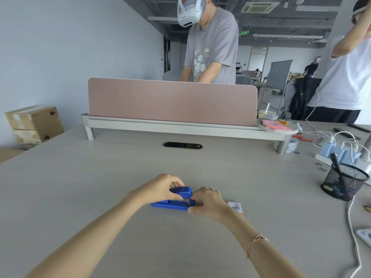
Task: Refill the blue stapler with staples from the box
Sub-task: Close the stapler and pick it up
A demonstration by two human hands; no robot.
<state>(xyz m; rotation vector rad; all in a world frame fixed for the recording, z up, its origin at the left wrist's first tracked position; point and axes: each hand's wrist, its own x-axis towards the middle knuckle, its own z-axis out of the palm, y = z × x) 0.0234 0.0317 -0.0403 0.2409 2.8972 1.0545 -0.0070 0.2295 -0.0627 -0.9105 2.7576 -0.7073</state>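
Note:
The blue stapler [172, 203] lies on the grey desk, its top cover lifted a little and the metal staple channel showing at its right end. My left hand [160, 188] grips the raised blue cover from the left. My right hand [208, 201] is closed at the stapler's right end, fingertips at the metal channel; whether it holds staples is hidden. The small red and white staple box [236, 206] lies on the desk just right of my right hand, partly covered by it.
A black mesh pen holder [343, 181] stands at the right, with a power strip, chargers and white cables [341, 151] behind it. A pink divider panel [172, 101] crosses the desk's far side. Two people stand beyond it. Cardboard boxes [34, 123] sit at the left.

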